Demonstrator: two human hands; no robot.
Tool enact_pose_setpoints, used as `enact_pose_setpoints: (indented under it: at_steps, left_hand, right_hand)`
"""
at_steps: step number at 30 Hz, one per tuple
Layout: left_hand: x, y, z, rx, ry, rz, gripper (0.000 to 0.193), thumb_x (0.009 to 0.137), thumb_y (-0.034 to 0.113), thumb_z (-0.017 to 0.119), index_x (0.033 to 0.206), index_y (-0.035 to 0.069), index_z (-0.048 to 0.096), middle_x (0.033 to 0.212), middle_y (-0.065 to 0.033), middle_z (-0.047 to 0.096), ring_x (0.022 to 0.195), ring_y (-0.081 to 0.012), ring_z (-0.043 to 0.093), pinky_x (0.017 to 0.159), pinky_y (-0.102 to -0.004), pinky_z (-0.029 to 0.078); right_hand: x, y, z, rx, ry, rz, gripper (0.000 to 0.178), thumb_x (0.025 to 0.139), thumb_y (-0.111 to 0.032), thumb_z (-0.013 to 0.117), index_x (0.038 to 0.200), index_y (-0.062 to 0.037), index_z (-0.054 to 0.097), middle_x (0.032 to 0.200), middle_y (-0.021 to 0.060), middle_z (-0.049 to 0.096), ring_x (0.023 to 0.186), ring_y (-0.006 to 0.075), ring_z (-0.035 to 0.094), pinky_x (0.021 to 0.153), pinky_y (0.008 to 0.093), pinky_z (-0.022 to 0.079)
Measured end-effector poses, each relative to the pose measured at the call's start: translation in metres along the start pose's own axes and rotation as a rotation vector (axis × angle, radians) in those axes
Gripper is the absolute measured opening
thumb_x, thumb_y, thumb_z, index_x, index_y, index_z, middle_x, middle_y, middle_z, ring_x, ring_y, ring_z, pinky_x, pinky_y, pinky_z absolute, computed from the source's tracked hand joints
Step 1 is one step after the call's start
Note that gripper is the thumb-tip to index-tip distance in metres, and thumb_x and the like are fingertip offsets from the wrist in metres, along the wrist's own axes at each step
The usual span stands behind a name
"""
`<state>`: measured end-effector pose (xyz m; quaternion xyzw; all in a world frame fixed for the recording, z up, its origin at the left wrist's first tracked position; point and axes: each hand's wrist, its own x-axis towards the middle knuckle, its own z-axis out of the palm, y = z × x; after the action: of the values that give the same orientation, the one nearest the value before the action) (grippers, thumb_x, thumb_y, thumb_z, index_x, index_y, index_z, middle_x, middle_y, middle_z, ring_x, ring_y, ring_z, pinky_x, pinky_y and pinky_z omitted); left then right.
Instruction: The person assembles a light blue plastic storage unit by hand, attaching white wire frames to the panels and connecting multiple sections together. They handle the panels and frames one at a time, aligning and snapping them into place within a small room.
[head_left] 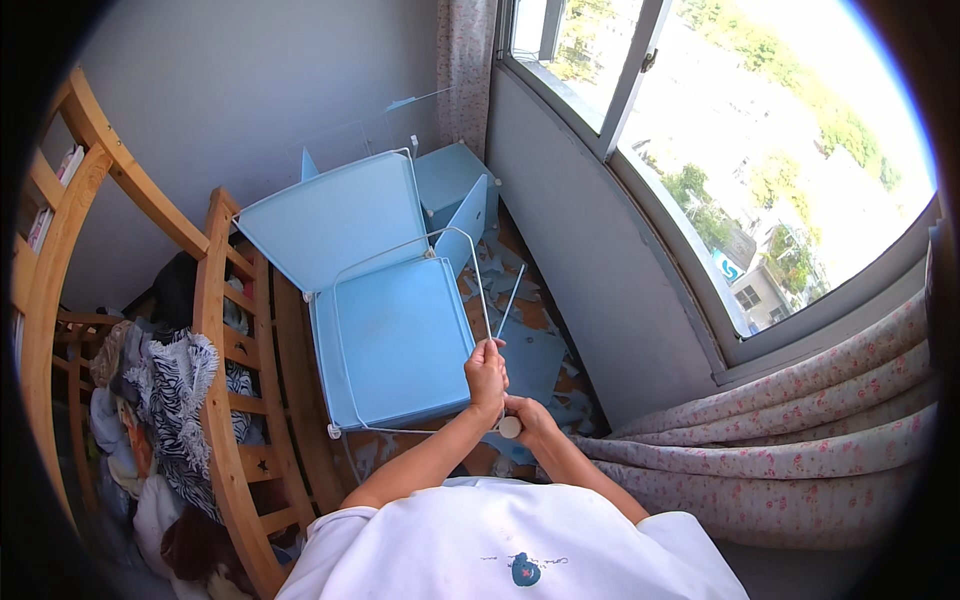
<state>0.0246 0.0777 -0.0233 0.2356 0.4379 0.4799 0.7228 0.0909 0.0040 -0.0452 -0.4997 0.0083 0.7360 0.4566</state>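
My left hand (pixel 486 380) is closed around one side of a thin white wire frame (pixel 482 284) with rounded corners. My right hand (pixel 532 421) is closed just beside it, low on the same frame. A round whitish cap (pixel 510 427) sits against its fingers; whether the cap is fixed to the frame I cannot tell. The frame reaches away to the left above a blue panelled unit (pixel 400 350). Another large blue panel (pixel 335 215) tilts up behind that unit, edged with white rod.
Wooden bunk-bed rails (pixel 215 330) and heaped clothes and bedding (pixel 170 400) line the left. Blue scraps and panels (pixel 530 362) cover the floor beside the unit. A blue box (pixel 452 178) stands in the far corner. On the right are a window (pixel 740 170) and a floral curtain (pixel 780 480).
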Motion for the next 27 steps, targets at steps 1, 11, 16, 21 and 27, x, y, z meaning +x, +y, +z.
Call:
enact_pose_setpoints:
  at_steps: [1, 11, 16, 21, 27]
  left_hand:
    - [0.001, -0.002, -0.001, -0.002, 0.004, -0.002, 0.024, 0.095, 0.024, 0.039, 0.083, 0.006, 0.049, 0.051, 0.0055, 0.030, 0.037, -0.0020, 0.022, 0.033, -0.0186, 0.017]
    - [0.013, -0.008, -0.017, -0.079, -0.015, -0.084, 0.022, 0.095, 0.021, 0.037, 0.085, 0.005, 0.049, 0.053, 0.0026, 0.034, 0.038, -0.0050, 0.027, 0.035, -0.0202, 0.024]
    - [0.016, -0.001, -0.014, -0.072, -0.001, -0.156, 0.022, 0.094, 0.021, 0.038, 0.086, 0.005, 0.050, 0.052, 0.0020, 0.035, 0.039, -0.0067, 0.030, 0.037, -0.0225, 0.028]
    - [0.022, 0.003, -0.013, -0.144, -0.065, -0.243, 0.020, 0.094, 0.021, 0.040, 0.088, 0.004, 0.050, 0.052, 0.0010, 0.037, 0.039, -0.0078, 0.031, 0.038, -0.0236, 0.030]
    - [0.034, 0.001, -0.014, -0.179, -0.092, -0.324, 0.019, 0.093, 0.022, 0.042, 0.090, 0.005, 0.051, 0.052, 0.0009, 0.039, 0.039, -0.0089, 0.034, 0.039, -0.0245, 0.031]
  right_hand:
    - [0.003, 0.000, -0.002, -0.019, -0.019, 0.006, 0.016, 0.083, -0.015, 0.052, 0.082, 0.0004, 0.057, 0.076, 0.0102, 0.059, 0.065, 0.0192, 0.058, 0.062, 0.0338, 0.049]
    - [0.006, 0.005, -0.012, -0.127, -0.185, -0.115, 0.021, 0.088, -0.026, 0.054, 0.086, -0.0056, 0.057, 0.075, 0.0032, 0.059, 0.062, 0.0117, 0.055, 0.057, 0.0270, 0.047]
    - [0.001, -0.012, -0.012, -0.902, -0.077, -0.670, 0.028, 0.086, -0.024, 0.056, 0.072, -0.0001, 0.056, 0.058, 0.0014, 0.052, 0.057, 0.0062, 0.049, 0.049, 0.0256, 0.038]
    - [-0.013, -0.034, 0.003, -1.248, -0.079, -1.095, 0.019, 0.077, -0.012, 0.060, 0.066, 0.0015, 0.053, 0.055, 0.0115, 0.047, 0.044, 0.0183, 0.043, 0.044, 0.0287, 0.036]
    - [-0.017, -0.046, 0.008, -1.365, -0.128, -1.257, 0.021, 0.076, -0.014, 0.061, 0.063, -0.0011, 0.049, 0.060, 0.0126, 0.051, 0.052, 0.0291, 0.051, 0.047, 0.0341, 0.039]
